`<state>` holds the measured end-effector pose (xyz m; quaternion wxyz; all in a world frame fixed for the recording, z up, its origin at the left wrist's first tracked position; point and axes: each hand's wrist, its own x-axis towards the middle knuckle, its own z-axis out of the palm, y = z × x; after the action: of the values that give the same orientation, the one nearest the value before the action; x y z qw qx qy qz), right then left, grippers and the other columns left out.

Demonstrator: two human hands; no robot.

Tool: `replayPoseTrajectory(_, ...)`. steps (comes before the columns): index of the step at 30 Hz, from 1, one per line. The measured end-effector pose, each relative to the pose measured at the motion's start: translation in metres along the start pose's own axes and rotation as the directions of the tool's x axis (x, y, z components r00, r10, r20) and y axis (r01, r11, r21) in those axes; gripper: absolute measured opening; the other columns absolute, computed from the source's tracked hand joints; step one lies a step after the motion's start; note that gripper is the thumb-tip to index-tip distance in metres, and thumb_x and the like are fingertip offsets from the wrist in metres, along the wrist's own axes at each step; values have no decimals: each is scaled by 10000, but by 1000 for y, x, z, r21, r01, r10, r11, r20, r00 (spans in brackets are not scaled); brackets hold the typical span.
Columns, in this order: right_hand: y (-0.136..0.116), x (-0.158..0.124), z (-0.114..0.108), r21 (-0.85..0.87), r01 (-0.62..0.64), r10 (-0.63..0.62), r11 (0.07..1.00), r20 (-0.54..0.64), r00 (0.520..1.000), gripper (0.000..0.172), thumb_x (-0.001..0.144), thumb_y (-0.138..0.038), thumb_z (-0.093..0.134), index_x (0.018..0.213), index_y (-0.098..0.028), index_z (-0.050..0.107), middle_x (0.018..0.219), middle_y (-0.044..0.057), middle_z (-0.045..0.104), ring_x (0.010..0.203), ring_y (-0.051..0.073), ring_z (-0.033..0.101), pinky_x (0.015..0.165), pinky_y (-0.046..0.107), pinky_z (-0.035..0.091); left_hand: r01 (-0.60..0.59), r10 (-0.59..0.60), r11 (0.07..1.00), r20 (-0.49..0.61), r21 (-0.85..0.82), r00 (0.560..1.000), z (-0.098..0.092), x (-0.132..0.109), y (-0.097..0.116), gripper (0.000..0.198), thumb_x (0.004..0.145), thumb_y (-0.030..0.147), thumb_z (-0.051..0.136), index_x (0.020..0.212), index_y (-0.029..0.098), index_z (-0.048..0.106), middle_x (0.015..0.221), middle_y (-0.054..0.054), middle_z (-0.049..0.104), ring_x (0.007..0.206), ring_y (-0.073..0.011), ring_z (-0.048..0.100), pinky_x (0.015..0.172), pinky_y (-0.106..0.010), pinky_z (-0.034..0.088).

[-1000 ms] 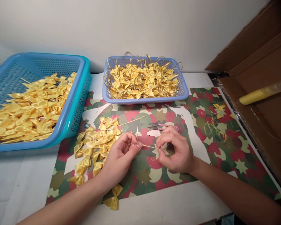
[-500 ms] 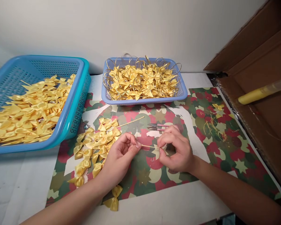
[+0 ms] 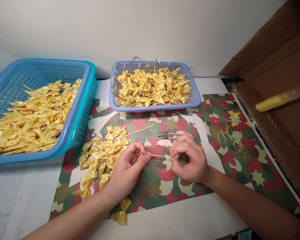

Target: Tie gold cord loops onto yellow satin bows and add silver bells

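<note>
Between my two hands a short length of thin yellow thread (image 3: 158,156) is stretched almost level. My left hand (image 3: 133,160) is closed, thumb and forefinger pinching the thread's left end. A thin needle (image 3: 146,141) sticks up from those same fingertips. My right hand (image 3: 188,158) pinches the other end of the thread. Just beyond the right hand lie small pink-handled thread snips (image 3: 168,134), partly hidden by it. Left of my left hand is a loose pile of yellow satin bows (image 3: 112,146), and one separate bow (image 3: 121,211) lies below my left wrist.
A blue basket (image 3: 83,96) of yellow bows stands at the left. Behind, a smaller basket (image 3: 155,108) holds bows with gold cord loops. Thread scraps (image 3: 230,136) lie at the right, near a cardboard box (image 3: 277,63) and a yellow tube (image 3: 277,100).
My right hand has shifted very slightly to the right, with the thread still held between both hands. The left hand's pinch looks the same.
</note>
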<state>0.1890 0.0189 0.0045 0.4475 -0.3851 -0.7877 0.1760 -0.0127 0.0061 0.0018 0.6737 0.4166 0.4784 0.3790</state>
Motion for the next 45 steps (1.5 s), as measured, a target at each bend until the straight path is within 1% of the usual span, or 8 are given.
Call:
replayPoseTrajectory(3,0,1,0,3,4,-4,1000,2,1000,309,623,-19,521,826,-248,476,649,-28,585,620,182,512,649,384,428,-11,8,997,44,73,999,1,-2,3,146,908,308,572,827,208,504,747,34,482,661,-103,419,600,-203,359)
replayPoseTrajectory(6,-1,1,0,10,19,-19,1000,20,1000,306,628,-21,527,828,-246,476,650,-27,599,614,180,519,643,382,425,-54,23,978,158,200,987,4,-5,7,136,922,344,532,953,212,548,738,30,480,646,-115,429,583,-219,358)
replayPoseTrajectory(11,-3,1,-1,50,20,-23,999,56,998,280,664,-40,534,836,-254,485,646,-34,623,627,179,526,650,377,427,-227,87,853,300,471,950,7,-7,11,191,898,370,560,970,198,602,632,61,351,559,-115,372,525,-236,292)
replayPoseTrajectory(16,-3,0,0,63,19,-24,998,73,997,243,691,-50,552,826,-244,495,658,-28,641,650,174,535,677,373,429,-331,111,786,407,522,906,8,-6,13,231,945,298,472,785,195,604,654,13,551,619,-134,489,598,-243,356)
replayPoseTrajectory(23,-4,1,1,77,4,-12,997,97,995,243,721,-62,567,855,-255,507,672,-34,656,658,177,553,673,364,428,-295,119,812,352,504,928,4,-5,10,325,965,322,403,682,199,504,620,14,515,598,-138,456,597,-252,354)
replayPoseTrajectory(30,-5,1,1,79,28,-35,997,91,995,236,737,-49,582,846,-245,509,673,-35,681,652,168,561,674,363,415,-268,128,872,338,410,932,4,-5,14,238,915,389,501,805,198,591,760,-16,565,689,-159,504,619,-255,384)
replayPoseTrajectory(37,-7,0,3,41,55,-59,998,85,995,231,753,-72,614,859,-257,526,656,-56,687,640,163,571,691,366,409,-290,120,826,353,483,928,9,-2,12,304,953,290,464,699,194,602,682,-15,594,672,-159,525,643,-266,394)
replayPoseTrajectory(45,-5,0,-1,68,5,-10,998,77,997,235,731,-181,665,943,-230,574,783,16,722,697,196,577,696,395,433,-295,136,840,350,456,927,5,-2,10,323,965,300,433,672,195,521,665,-6,547,660,-151,496,636,-258,378)
